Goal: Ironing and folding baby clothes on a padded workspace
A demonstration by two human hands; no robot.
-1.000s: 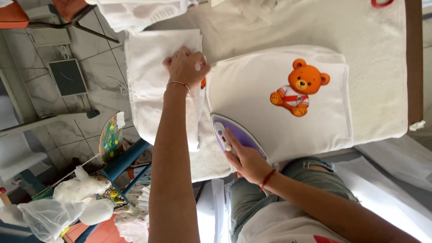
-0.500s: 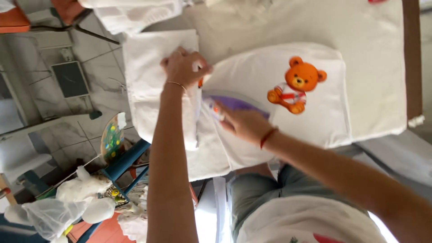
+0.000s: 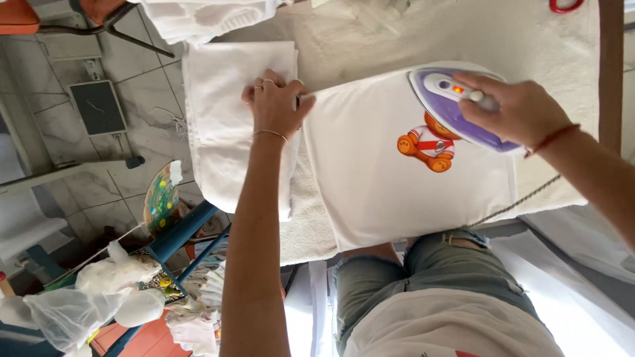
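Observation:
A white shirt (image 3: 377,178) with an orange bear print (image 3: 423,147) lies flat on the padded ironing surface (image 3: 370,39). My right hand (image 3: 516,109) grips a purple and white iron (image 3: 453,106), which rests on the shirt's upper part and covers the bear's head. My left hand (image 3: 274,106) presses down on the shirt's left edge, beside a stack of folded white cloth (image 3: 231,119). A thin bracelet sits on my left wrist, a red string on my right.
The iron's cord (image 3: 522,198) trails off the near right edge. More folded white laundry (image 3: 211,16) lies at the far left. Below left are a tiled floor (image 3: 86,145), a blue stool (image 3: 185,231) and a mesh bag of stuffed toys (image 3: 92,297). My legs stand against the board.
My right hand has slid the iron from the shirt's near left side up and to the right, onto the bear print. My left hand stays at the shirt's left edge.

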